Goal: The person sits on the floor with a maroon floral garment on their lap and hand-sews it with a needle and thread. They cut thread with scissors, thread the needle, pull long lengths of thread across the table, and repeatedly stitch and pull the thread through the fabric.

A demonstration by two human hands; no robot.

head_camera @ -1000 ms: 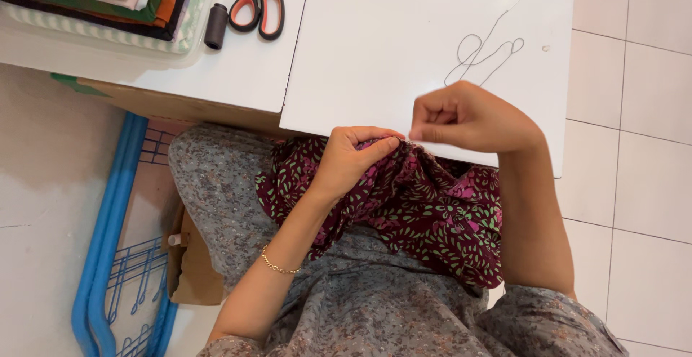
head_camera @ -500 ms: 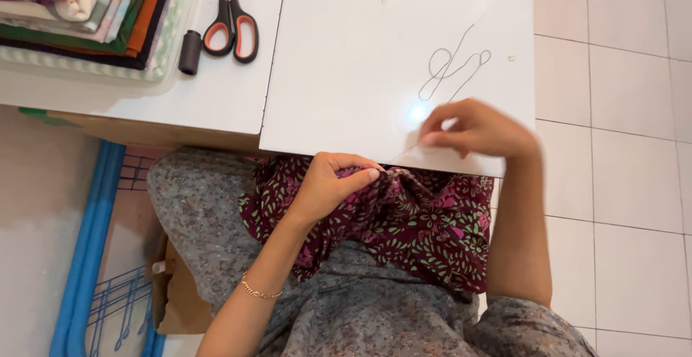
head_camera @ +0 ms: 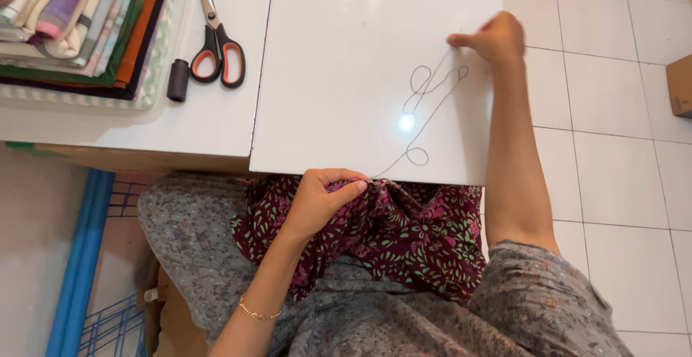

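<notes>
Since the earlier picture, the right hand [head_camera: 490, 38] has travelled up and away from the fabric to the far right edge of the white board [head_camera: 346, 54], drawing a long dark thread [head_camera: 425, 105] out behind it. That thread now lies in loose loops across the board, running from the pinched fingertips down to the cloth at the board's near edge. Fingers and thumb of this hand are closed together on the thread's end; a needle may be held there too, though it is too small to make out.

On the lap, the left hand [head_camera: 321, 202] has stayed put, its fingers clenched on a bunched fold of the maroon fabric with green leaf print [head_camera: 411, 242], just below the board's near edge. A thin gold bracelet [head_camera: 256, 314] circles that wrist.

On the white table [head_camera: 144, 123] to the left lie red-handled scissors [head_camera: 216, 47], a dark thread spool [head_camera: 177, 79] just beside them, and a stack of folded cloths [head_camera: 79, 25] at the far corner. Blue bars [head_camera: 76, 256] stand by the floor at the left
</notes>
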